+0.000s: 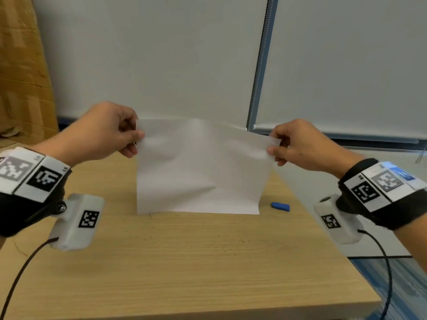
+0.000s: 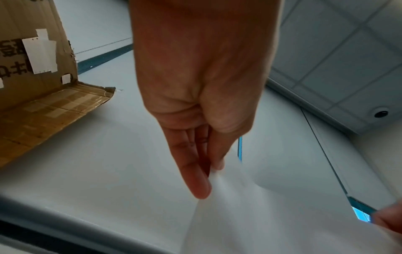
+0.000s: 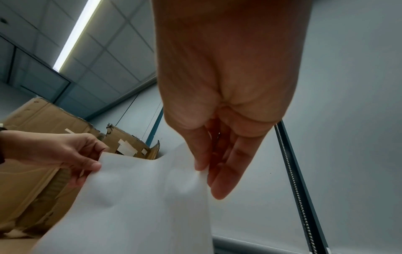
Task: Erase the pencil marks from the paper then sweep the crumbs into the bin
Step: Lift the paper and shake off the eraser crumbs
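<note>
matt white paper (slightly rippled), wood-grain table, corrugated cardboard box

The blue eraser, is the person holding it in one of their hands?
No, the blue eraser lies alone on the wooden table, while the left hand and right hand pinch the paper.

An office: tiled ceiling, roller blinds, wooden desk.

Paper held up over the table, bottom edge down at the tabletop. Left hand at the top left corner, right hand at the top right corner. Eraser on the table, just right of the paper. Crumbs on the table in front of the paper. Cardboard box far left, behind the table. Window blind behind everything.
</note>
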Demonstrator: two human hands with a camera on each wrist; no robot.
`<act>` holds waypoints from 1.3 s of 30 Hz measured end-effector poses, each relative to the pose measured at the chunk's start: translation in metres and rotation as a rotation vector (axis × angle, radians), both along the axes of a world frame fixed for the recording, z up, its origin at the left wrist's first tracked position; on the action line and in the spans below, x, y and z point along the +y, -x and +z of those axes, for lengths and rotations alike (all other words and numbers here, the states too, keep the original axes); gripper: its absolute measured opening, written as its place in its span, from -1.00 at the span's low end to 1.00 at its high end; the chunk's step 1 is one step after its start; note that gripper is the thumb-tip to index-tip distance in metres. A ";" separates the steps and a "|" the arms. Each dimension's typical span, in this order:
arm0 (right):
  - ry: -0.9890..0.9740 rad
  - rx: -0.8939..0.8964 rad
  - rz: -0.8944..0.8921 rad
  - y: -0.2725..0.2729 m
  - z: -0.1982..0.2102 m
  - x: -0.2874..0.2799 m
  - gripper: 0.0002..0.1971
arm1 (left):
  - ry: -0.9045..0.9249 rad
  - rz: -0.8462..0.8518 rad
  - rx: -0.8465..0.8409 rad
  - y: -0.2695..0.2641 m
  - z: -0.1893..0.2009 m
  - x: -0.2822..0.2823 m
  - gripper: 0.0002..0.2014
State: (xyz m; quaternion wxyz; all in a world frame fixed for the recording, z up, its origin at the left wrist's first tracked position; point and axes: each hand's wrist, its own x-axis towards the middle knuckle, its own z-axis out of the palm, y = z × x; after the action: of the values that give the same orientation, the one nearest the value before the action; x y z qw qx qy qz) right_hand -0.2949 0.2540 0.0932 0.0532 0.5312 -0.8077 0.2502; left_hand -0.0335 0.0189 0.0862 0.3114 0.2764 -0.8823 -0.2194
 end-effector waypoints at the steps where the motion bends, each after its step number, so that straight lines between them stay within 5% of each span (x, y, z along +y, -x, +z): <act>1: 0.011 0.000 0.002 0.000 0.001 -0.001 -0.95 | 0.002 0.007 0.011 0.001 0.000 0.000 -0.86; 5: 0.110 -0.015 0.013 0.002 0.015 -0.001 -0.98 | -0.019 -0.004 0.108 0.000 0.013 -0.004 -0.88; 9: 0.002 -0.017 0.024 -0.001 0.012 -0.003 -0.90 | 0.015 -0.008 0.038 0.004 0.014 -0.002 -0.86; 13: 0.170 -0.077 0.019 0.007 0.025 0.001 -0.97 | -0.032 -0.022 0.135 0.003 0.023 -0.008 -0.89; 17: 0.005 -0.036 0.033 0.007 0.018 -0.004 -0.94 | -0.009 -0.014 0.048 0.009 0.018 -0.006 -0.88; 21: 0.192 -0.090 0.025 0.014 0.027 -0.004 -0.95 | -0.041 -0.019 0.131 0.008 0.026 -0.012 -0.89; 25: -0.019 -0.006 0.004 0.013 0.018 -0.010 -0.90 | 0.000 0.012 -0.005 0.015 0.014 -0.010 -0.86; 29: 0.191 -0.093 -0.022 0.023 0.018 -0.008 -0.89 | -0.036 0.027 0.049 0.013 0.011 -0.015 -0.89; 39: -0.335 -0.121 -0.179 0.064 -0.048 0.008 -0.64 | -0.082 -0.004 0.044 0.019 0.012 -0.019 -0.90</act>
State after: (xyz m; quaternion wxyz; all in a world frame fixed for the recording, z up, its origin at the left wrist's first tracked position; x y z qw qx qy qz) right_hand -0.3593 0.2616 0.0456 -0.0626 0.4425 -0.8839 0.1379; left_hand -0.0521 0.0000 0.0979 0.3187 0.2821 -0.8661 -0.2622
